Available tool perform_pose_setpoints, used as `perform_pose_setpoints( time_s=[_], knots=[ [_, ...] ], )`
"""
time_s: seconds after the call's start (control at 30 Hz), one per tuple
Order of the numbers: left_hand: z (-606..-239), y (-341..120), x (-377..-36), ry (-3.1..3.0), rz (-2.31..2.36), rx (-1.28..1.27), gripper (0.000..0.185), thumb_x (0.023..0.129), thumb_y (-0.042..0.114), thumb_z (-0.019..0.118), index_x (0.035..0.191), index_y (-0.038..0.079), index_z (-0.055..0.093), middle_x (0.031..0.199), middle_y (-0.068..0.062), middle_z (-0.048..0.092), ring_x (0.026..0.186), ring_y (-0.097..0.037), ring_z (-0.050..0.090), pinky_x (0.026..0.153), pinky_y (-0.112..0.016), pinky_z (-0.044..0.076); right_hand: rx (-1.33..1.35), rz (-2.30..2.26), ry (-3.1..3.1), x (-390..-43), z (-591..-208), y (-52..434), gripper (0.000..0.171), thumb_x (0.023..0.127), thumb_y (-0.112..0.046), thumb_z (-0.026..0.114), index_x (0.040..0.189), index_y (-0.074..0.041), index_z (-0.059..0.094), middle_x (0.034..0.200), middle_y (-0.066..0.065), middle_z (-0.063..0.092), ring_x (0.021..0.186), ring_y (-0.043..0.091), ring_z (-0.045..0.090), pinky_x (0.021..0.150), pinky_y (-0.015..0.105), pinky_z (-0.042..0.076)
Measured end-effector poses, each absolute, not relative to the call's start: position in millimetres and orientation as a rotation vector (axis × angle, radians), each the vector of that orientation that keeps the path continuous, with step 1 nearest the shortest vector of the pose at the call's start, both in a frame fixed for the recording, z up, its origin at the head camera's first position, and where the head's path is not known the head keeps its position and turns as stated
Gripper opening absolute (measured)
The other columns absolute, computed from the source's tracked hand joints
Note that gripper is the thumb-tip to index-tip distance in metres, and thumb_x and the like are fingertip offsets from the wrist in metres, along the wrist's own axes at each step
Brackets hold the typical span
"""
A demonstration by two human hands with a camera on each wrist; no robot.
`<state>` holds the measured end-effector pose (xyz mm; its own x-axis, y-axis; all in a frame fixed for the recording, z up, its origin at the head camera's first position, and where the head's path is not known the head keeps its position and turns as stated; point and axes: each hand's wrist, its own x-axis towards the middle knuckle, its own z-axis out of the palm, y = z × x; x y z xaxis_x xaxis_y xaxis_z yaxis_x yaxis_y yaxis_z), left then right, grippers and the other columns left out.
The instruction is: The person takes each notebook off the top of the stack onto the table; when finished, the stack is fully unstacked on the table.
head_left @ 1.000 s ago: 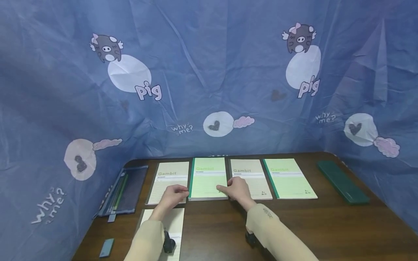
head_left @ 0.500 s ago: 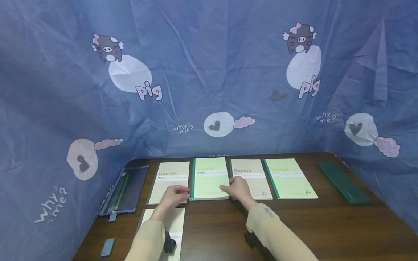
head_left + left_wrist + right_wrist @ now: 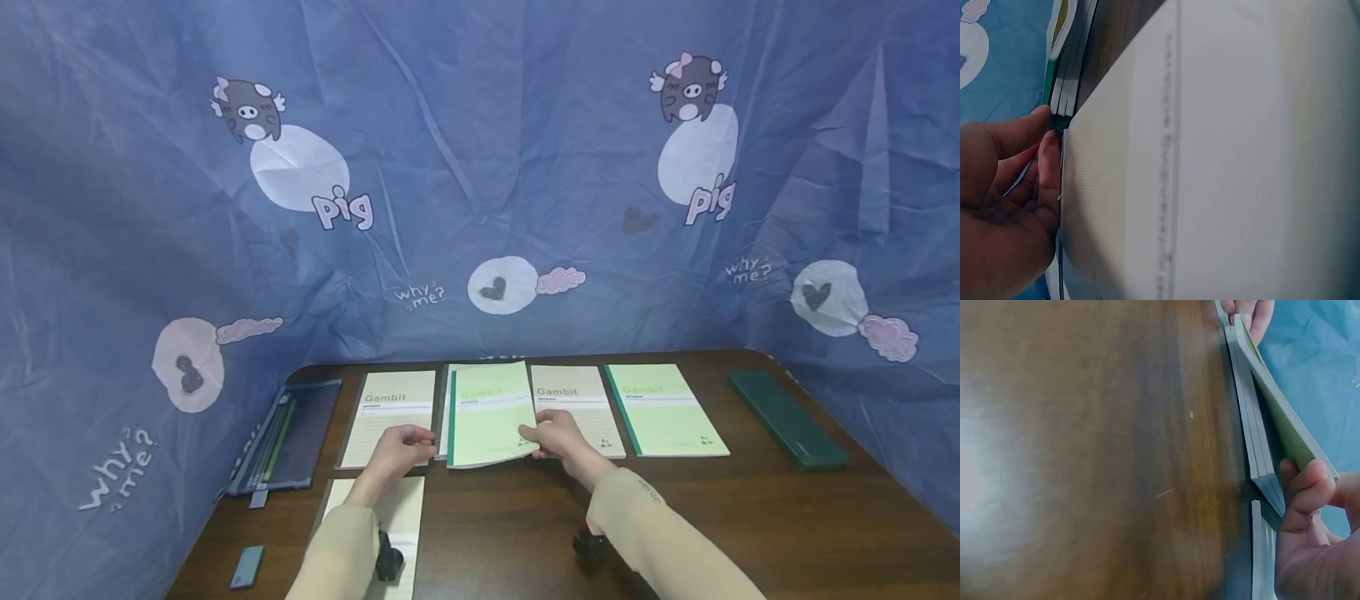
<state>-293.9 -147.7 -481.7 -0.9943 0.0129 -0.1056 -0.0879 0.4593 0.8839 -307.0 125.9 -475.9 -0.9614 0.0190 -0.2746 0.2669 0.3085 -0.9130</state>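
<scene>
In the head view a green notebook (image 3: pixel 491 417) with a darker green spine lies askew over a stack of notebooks. My right hand (image 3: pixel 557 435) pinches its lower right corner between thumb and fingers. That side is raised, and a wedge-shaped gap over the stack (image 3: pixel 1249 419) shows in the right wrist view. My left hand (image 3: pixel 401 450) rests by the stack's lower left corner, over the edge of a cream notebook (image 3: pixel 393 408). In the left wrist view its thumb and fingertips sit right at the corner of the stack, by the spine.
A cream notebook (image 3: pixel 581 392) and another green notebook (image 3: pixel 660 408) lie to the right, then a dark green case (image 3: pixel 787 419). On the left are a blue mesh pouch (image 3: pixel 311 433) with pencils and a small blue eraser-like block (image 3: pixel 247 567). Another cream notebook (image 3: pixel 405 508) lies under my left forearm.
My right hand has taken the green notebook's corner and drawn it slightly right and toward me, lifting that side; the stack's left edge now shows. The left hand has stayed almost still.
</scene>
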Motion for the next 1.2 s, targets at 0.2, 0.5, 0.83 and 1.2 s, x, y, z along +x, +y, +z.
perform_pose_setpoints(
  time_s=[0.2,0.5,0.83,1.2],
  knots=[
    [-481.1,-147.8,-293.1,2.606,1.565,-0.066,0.024,0.086,0.003,0.072,0.108,-0.003,0.069,0.095,-0.008,0.068,0.088,-0.022,0.064,0.082,-0.040,0.053,0.248,-1.729,2.305,-285.0,-474.8,130.3,0.033,0.094,-0.018,0.069,0.118,0.004,0.060,0.081,0.007,0.068,0.052,0.010,0.057,0.051,0.019,0.045],
    [-480.0,-146.1,-293.1,2.612,1.530,-0.082,0.025,0.086,0.006,0.073,0.110,-0.001,0.069,0.097,-0.007,0.068,0.091,-0.022,0.064,0.084,-0.041,0.053,0.192,-1.736,2.264,-234.5,-467.7,130.0,0.035,0.095,-0.018,0.067,0.118,0.008,0.058,0.083,0.006,0.071,0.057,0.013,0.058,0.056,0.024,0.046],
    [-480.8,-147.4,-295.0,2.614,1.532,-0.100,0.026,0.086,0.007,0.073,0.110,0.000,0.070,0.097,-0.007,0.068,0.092,-0.023,0.064,0.084,-0.042,0.052,0.191,-1.756,2.182,-180.7,-467.4,130.7,0.037,0.094,-0.013,0.066,0.119,0.012,0.053,0.078,0.007,0.071,0.052,0.011,0.056,0.051,0.022,0.044],
    [-481.1,-147.7,-293.0,2.619,1.533,-0.087,0.026,0.087,0.008,0.073,0.111,0.000,0.070,0.098,-0.007,0.068,0.092,-0.022,0.064,0.085,-0.042,0.053,0.059,-1.822,2.132,-142.1,-477.9,128.2,0.028,0.094,-0.008,0.066,0.109,0.012,0.054,0.076,0.007,0.070,0.053,0.011,0.061,0.048,0.019,0.047]
  ],
)
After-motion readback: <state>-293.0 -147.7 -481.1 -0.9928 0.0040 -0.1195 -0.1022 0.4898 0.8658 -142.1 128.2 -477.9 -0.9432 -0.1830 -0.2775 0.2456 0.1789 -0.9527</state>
